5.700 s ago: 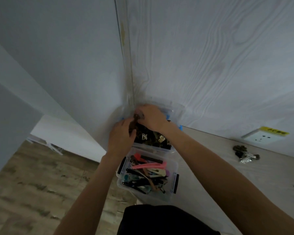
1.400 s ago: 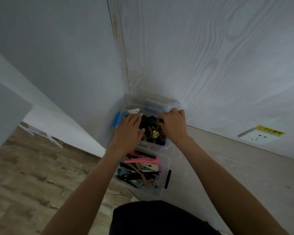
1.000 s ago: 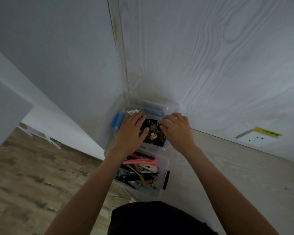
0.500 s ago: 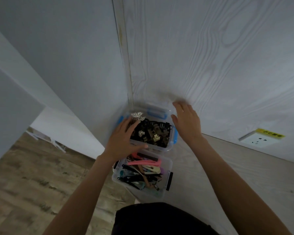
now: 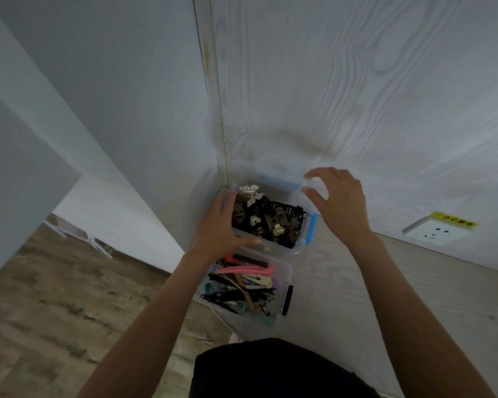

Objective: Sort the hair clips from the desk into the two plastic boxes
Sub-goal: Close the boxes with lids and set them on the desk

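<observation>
Left hand (image 5: 217, 225): wraps the near-left corner of the far box (image 5: 295, 248), thumb along its front rim, fingers up the left side; it holds the box itself and no clip.
Right hand (image 5: 338, 203): fingers spread and loosely curved, at the far-right corner of the same box, where a clear lid (image 5: 276, 175) with blue latches seems to lean behind it; whether the fingertips touch the lid I cannot tell.
Between the hands: the far box brims with dark claw clips (image 5: 268, 218), a silvery butterfly clip (image 5: 250, 192) on top near the left fingertips.
Just under the left wrist: the near box (image 5: 282, 277) stands open, filled with long flat clips (image 5: 242, 282) in pink, cream, black and teal.
Beyond the right hand: bare bench (image 5: 385, 282) surface, with no loose clips in view, and a wall socket (image 5: 434, 231) further off.
Step in hand: sorting looks finished; this reads as steadying the far box, probably to close it.
Next move: it likely calls for bringing the lid down squarely and pressing the blue latches, with the heaped clips kept under the rim.
</observation>
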### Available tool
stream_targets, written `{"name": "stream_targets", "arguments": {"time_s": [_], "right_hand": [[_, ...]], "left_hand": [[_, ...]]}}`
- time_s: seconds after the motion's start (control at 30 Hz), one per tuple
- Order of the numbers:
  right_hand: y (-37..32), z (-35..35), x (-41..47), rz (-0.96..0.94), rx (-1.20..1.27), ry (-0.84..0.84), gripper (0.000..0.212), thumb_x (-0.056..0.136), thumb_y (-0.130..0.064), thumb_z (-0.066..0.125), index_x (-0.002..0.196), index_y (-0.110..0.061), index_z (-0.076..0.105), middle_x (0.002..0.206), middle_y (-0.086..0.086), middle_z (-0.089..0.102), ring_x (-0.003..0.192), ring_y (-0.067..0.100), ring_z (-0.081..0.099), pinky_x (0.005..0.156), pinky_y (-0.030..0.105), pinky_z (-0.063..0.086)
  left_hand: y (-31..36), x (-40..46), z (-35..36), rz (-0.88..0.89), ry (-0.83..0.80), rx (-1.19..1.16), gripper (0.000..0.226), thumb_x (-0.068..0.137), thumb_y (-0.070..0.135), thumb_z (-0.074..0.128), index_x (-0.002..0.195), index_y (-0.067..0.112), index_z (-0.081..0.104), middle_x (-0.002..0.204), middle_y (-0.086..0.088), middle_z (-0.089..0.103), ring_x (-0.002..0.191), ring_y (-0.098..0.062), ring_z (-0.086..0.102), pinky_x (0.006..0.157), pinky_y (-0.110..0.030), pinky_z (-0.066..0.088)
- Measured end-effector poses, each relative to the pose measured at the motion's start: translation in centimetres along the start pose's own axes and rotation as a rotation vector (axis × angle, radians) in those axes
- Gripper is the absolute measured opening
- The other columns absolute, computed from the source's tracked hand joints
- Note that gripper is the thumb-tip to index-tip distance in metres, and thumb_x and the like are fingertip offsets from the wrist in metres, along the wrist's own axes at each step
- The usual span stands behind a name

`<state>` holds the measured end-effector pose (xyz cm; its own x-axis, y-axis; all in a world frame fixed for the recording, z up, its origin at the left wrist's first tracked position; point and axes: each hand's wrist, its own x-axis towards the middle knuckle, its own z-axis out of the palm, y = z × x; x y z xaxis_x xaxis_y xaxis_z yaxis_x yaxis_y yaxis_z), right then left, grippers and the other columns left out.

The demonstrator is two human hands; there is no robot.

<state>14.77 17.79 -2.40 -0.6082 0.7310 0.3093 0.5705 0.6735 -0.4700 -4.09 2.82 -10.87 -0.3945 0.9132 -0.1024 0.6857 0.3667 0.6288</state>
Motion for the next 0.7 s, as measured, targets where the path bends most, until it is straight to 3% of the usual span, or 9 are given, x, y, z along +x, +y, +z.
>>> {"name": "stream_targets", "arguments": {"time_s": [0.07,0.17,0.33,0.43,0.5,0.57,0.7], "right_hand": [[-0.3,0.1,-1.7,-0.056,0.019,-0.062,0.020,0.084,-0.030,0.065,0.102,-0.023,0.062,0.107,-0.003,0.067,0.102,0.020,0.058,0.091,0.040,0.044],[0.0,2.0,-4.3,-0.047,0.059,-0.171,0.025,0.077,-0.026,0.070,0.098,-0.025,0.057,0.110,-0.002,0.064,0.106,0.022,0.055,0.093,0.043,0.043],[1.8,5.3,-7.6,-0.037,-0.046,-0.343,0.029,0.078,-0.017,0.067,0.106,-0.020,0.058,0.132,0.006,0.054,0.129,0.030,0.042,0.110,0.047,0.032],[1.3,5.2,-8.0,0.006,0.039,-0.280,0.017,0.084,-0.019,0.064,0.101,-0.017,0.063,0.127,0.007,0.059,0.122,0.028,0.049,0.106,0.044,0.037],[1.1,4.7,-7.9,0.032,0.087,-0.208,0.010,0.087,-0.018,0.062,0.095,-0.015,0.065,0.106,0.006,0.067,0.100,0.026,0.060,0.088,0.037,0.047],[0.9,4.4,-7.6,0.094,0.120,-0.147,0.008,0.088,-0.018,0.060,0.092,-0.014,0.064,0.098,0.005,0.066,0.089,0.023,0.061,0.079,0.034,0.046],[2.0,5.4,-7.3,0.263,0.046,-0.076,0.023,0.084,-0.022,0.066,0.104,-0.010,0.063,0.128,0.013,0.050,0.114,0.030,0.047,0.091,0.033,0.040]], "left_hand": [[0.5,-0.2,0.7,0.016,0.020,-0.011,0.122,0.059,0.076,0.062,0.148,0.025,-0.002,0.158,-0.004,0.006,0.144,-0.020,0.010,0.116,-0.044,0.022],[0.9,-1.2,0.6,-0.003,0.147,-0.163,0.107,0.063,0.069,0.066,0.145,0.024,0.015,0.151,0.000,0.026,0.137,-0.018,0.026,0.111,-0.043,0.032],[0.8,-3.0,-0.6,-0.096,0.315,-0.287,0.076,0.085,0.051,0.051,0.146,0.018,0.019,0.152,-0.005,0.027,0.138,-0.021,0.028,0.112,-0.039,0.028],[1.0,-1.9,-1.4,-0.045,0.343,-0.219,0.046,0.095,0.028,0.049,0.137,0.014,0.040,0.139,-0.007,0.046,0.126,-0.022,0.043,0.103,-0.032,0.034],[0.8,-0.7,-1.6,-0.038,0.299,-0.165,0.039,0.095,0.023,0.049,0.133,0.015,0.046,0.130,-0.008,0.054,0.117,-0.023,0.050,0.092,-0.029,0.037],[0.6,0.1,-1.4,-0.061,0.233,-0.142,0.040,0.093,0.024,0.051,0.132,0.015,0.047,0.125,-0.009,0.057,0.111,-0.024,0.054,0.085,-0.028,0.039],[0.4,0.6,-1.1,-0.129,0.185,-0.170,0.043,0.087,0.021,0.062,0.128,0.012,0.051,0.123,-0.012,0.057,0.104,-0.026,0.058,0.085,-0.031,0.045]]}}
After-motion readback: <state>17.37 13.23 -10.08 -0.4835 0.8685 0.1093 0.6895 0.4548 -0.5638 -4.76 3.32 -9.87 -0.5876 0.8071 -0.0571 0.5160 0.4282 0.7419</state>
